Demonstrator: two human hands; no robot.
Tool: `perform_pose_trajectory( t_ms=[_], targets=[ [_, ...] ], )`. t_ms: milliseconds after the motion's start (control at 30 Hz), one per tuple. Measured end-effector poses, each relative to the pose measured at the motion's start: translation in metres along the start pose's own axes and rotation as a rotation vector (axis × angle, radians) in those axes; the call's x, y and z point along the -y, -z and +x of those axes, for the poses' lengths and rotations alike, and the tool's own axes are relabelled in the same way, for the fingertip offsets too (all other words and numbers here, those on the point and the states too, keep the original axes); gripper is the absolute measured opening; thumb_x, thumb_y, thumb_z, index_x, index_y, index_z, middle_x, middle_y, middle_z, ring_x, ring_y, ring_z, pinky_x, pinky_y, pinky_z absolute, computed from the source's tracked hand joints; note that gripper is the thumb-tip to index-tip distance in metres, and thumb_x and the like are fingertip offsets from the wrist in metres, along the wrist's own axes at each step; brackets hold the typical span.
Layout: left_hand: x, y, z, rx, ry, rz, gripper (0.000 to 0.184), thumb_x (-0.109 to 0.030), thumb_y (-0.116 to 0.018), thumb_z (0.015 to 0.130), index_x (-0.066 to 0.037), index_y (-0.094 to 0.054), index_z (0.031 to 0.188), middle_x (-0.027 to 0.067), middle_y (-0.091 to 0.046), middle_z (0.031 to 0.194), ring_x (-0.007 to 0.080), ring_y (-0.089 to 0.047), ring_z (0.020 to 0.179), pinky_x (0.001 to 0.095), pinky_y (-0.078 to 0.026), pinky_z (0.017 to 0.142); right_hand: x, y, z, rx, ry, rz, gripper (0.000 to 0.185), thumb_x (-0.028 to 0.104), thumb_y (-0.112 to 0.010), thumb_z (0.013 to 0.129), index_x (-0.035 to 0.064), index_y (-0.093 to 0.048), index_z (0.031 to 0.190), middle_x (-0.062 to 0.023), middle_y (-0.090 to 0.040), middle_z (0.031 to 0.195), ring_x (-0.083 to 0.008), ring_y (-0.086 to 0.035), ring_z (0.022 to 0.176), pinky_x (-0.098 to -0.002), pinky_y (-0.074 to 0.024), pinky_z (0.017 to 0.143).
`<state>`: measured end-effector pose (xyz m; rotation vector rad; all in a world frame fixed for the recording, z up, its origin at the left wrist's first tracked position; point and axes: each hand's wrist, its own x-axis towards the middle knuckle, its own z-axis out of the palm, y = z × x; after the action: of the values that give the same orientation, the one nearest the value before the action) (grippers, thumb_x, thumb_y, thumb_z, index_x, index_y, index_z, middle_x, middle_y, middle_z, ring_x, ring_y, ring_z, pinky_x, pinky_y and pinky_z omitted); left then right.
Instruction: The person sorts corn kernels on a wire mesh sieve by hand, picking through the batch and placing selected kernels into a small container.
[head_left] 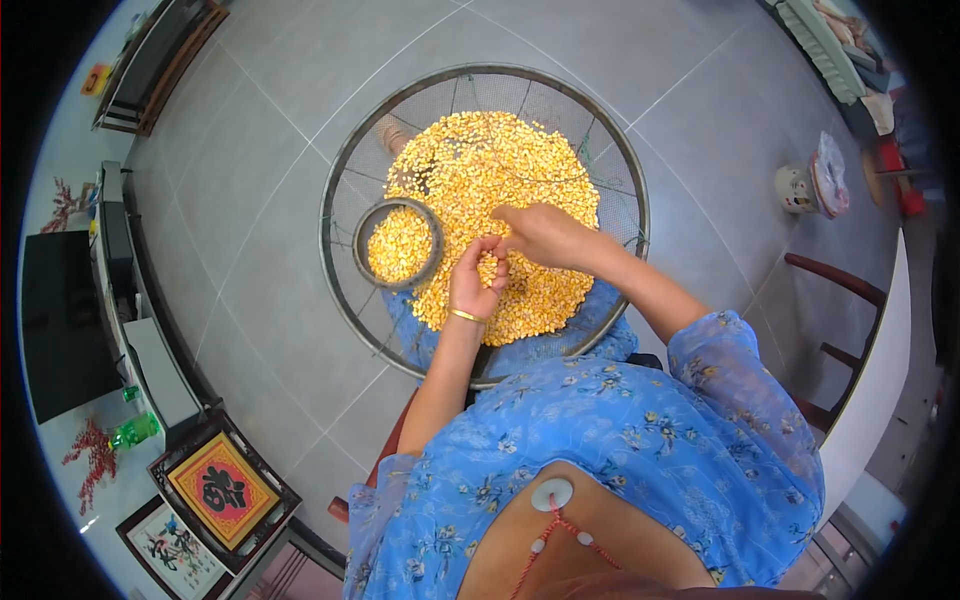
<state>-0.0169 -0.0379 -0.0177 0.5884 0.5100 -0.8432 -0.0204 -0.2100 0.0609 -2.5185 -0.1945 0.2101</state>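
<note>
A large round mesh sieve (337, 290) rests across the lap, bearing a wide spread of yellow corn kernels (540, 180). My left hand (478, 283) is turned palm up over the corn, its fingers curled around some kernels. Touching or just beside those fingertips is my right hand (545, 236), back upward, with its fingers bent down and partly hidden; what they pinch, if anything, cannot be made out. A round bowl (436, 262) filled with kernels stands on the sieve's left side, next to my left hand.
Grey floor tiles (270, 150) surround the sieve. To the right are a wooden chair (850, 285), a white table edge (885, 370) and a small patterned bin (797, 190). Framed pictures (225, 490) and a television (70, 325) are at the left.
</note>
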Motion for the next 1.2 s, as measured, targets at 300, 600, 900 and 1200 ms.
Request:
perform_pose_trajectory(
  t_ms=[300, 600, 900, 1200],
  targets=[
    [-0.003, 0.015, 0.005, 0.187, 0.034, -0.101, 0.023, -0.027, -0.042, 0.095, -0.006, -0.052, 0.095, 0.0055, -0.052, 0.076, 0.0146, -0.045, 0.056, 0.0223, -0.033, 0.040, -0.091, -0.030, 0.029, -0.119, -0.119, -0.024, 0.015, 0.000, -0.051, 0.071, -0.0003, -0.059, 0.083, -0.0227, -0.061, 0.078, -0.0382, -0.061, 0.076, -0.0442, -0.0477, 0.066],
    [-0.005, 0.014, 0.002, 0.147, 0.017, -0.138, 0.018, -0.023, -0.044, 0.094, -0.007, -0.052, 0.094, 0.0047, -0.051, 0.075, 0.0142, -0.045, 0.056, 0.0222, -0.033, 0.040, -0.090, -0.046, 0.028, -0.111, -0.111, -0.097, 0.010, 0.001, -0.051, 0.073, 0.0002, -0.060, 0.076, -0.0212, -0.061, 0.074, -0.0371, -0.061, 0.074, -0.0444, -0.0479, 0.066],
    [-0.001, 0.002, -0.003, 0.064, 0.016, -0.074, 0.019, -0.024, -0.044, 0.094, -0.007, -0.052, 0.095, 0.0053, -0.052, 0.076, 0.0147, -0.046, 0.058, 0.0223, -0.034, 0.041, -0.017, -0.010, 0.006, -0.126, 0.001, 0.141, 0.011, 0.010, -0.057, 0.077, 0.0017, -0.063, 0.080, -0.0198, -0.062, 0.072, -0.0347, -0.062, 0.069, -0.0415, -0.0476, 0.064],
    [-0.001, 0.012, 0.000, 0.179, 0.049, -0.115, 0.021, -0.026, -0.042, 0.095, -0.007, -0.052, 0.096, 0.0058, -0.051, 0.079, 0.0151, -0.044, 0.059, 0.0224, -0.034, 0.042, -0.059, -0.035, 0.027, -0.094, -0.128, 0.106, 0.019, 0.009, -0.058, 0.076, 0.0028, -0.062, 0.093, -0.0172, -0.064, 0.076, -0.0328, -0.063, 0.072, -0.0404, -0.0489, 0.065]
  ],
)
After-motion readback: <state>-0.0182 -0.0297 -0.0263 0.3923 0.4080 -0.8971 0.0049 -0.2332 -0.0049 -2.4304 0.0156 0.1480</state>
